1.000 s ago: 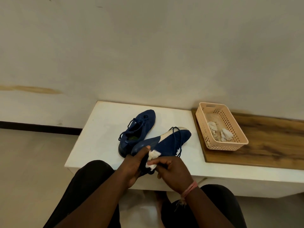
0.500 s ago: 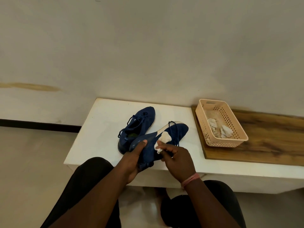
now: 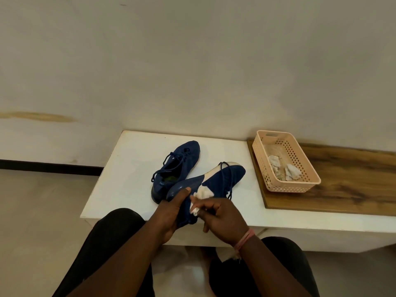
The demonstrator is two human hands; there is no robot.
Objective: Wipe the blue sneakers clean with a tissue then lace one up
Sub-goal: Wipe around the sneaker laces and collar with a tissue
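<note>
Two blue sneakers are on the white bench [image 3: 128, 168]. One sneaker [image 3: 177, 163] lies flat behind, its laces loose. The other sneaker [image 3: 220, 181] is tipped on its side, white sole edge showing, toe pointing right. My left hand [image 3: 169, 213] grips its heel end, thumb on the upper. My right hand [image 3: 222, 217] pinches a crumpled white tissue [image 3: 201, 196] against the sneaker's side near the heel.
A peach plastic basket [image 3: 300, 168] holding used crumpled tissues stands on a wooden board [image 3: 353, 189] at the bench's right. A wall rises directly behind the bench. My knees in dark trousers are below the bench's front edge.
My right hand has slid the tissue along the sneaker's side, out toward the toe and back toward the heel. The left hand keeps its grip on the heel.
</note>
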